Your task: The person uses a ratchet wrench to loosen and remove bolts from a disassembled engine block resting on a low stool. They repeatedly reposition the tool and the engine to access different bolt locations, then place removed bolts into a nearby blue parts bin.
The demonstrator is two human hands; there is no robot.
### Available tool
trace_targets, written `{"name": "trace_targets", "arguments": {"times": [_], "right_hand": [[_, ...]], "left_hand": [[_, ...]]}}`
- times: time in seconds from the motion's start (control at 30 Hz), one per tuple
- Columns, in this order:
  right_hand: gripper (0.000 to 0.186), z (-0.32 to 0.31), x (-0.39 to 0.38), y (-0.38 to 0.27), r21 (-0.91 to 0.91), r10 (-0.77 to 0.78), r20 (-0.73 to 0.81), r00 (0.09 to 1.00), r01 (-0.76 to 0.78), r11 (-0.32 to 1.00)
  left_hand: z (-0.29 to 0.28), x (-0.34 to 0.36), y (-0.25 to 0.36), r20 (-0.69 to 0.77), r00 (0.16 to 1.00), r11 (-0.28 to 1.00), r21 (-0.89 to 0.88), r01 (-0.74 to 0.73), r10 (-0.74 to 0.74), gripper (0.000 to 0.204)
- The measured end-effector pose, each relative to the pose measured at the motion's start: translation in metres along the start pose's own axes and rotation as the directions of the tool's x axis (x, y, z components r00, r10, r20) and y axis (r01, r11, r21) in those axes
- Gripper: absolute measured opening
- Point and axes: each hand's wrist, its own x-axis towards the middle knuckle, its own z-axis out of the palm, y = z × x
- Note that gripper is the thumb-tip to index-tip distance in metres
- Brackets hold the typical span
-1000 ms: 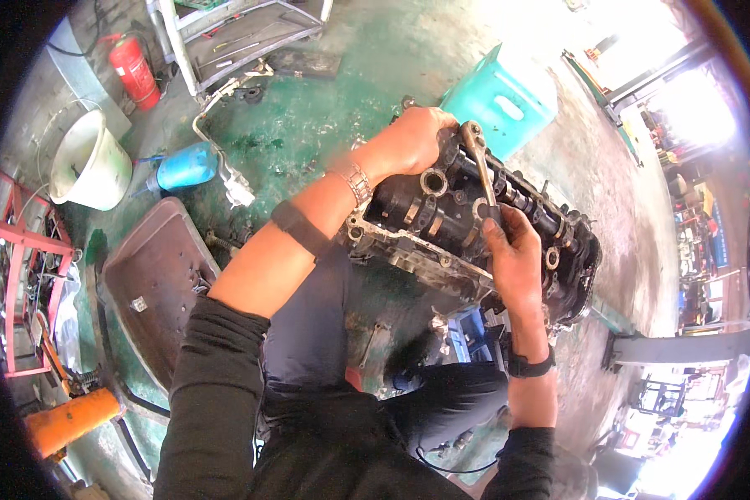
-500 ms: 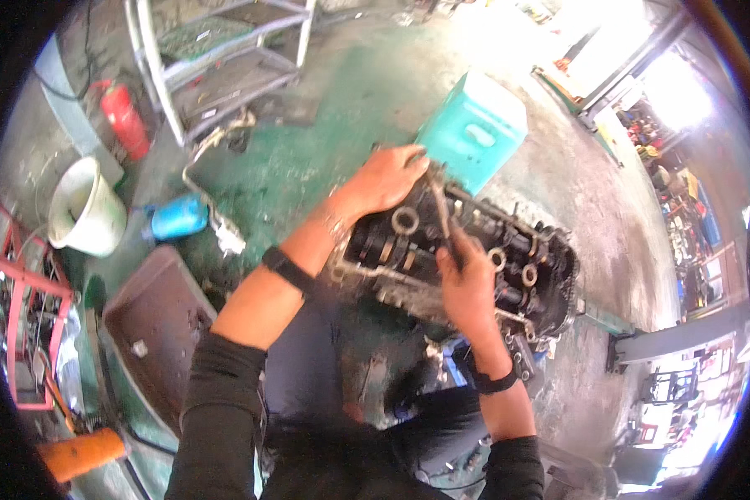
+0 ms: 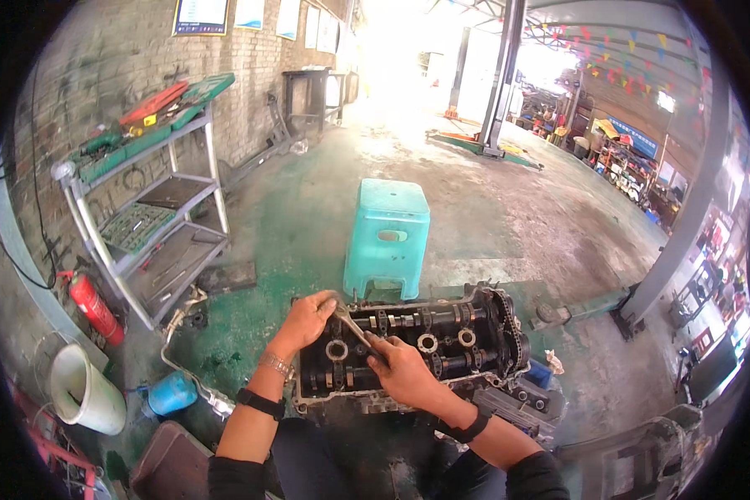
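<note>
- The right hand (image 3: pixel 404 371) has slid back along the engine head (image 3: pixel 442 342), fingers wrapped round the wrench (image 3: pixel 354 327).
- Beyond that grip, the left hand (image 3: pixel 308 321) has stayed pressed on the wrench tip, suggesting loosening continues.
- The teal stool (image 3: pixel 389 236) stands just past them.

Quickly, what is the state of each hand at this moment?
Left hand: fingers curled on the head end of the wrench, at the corner of the engine cylinder head.
Right hand: closed around the wrench handle.

Under you spreads a green-stained concrete floor (image 3: pixel 308 225). On it stand a teal plastic stool (image 3: pixel 387 237), a grey metal shelf rack (image 3: pixel 154 225), a red fire extinguisher (image 3: pixel 94 307), a white bucket (image 3: pixel 83 390) and a blue jug (image 3: pixel 172 392).
</note>
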Motion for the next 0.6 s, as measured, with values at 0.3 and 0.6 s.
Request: {"name": "trace_targets", "arguments": {"times": [0.3, 0.6], "right_hand": [[0.044, -0.014, 0.001, -0.006, -0.113, 0.049, 0.082, 0.995, -0.040, 0.993], [0.033, -0.018, 0.002, 0.000, -0.314, -0.101, -0.054, 0.993, 0.079, 0.946]], "left_hand": [[0.002, 0.012, -0.005, 0.027, 1.000, 0.997, 0.071, -0.017, 0.015, 0.037], [-0.002, 0.011, 0.001, 0.088, 0.996, 0.997, 0.068, -0.038, 0.032, 0.039]]}}
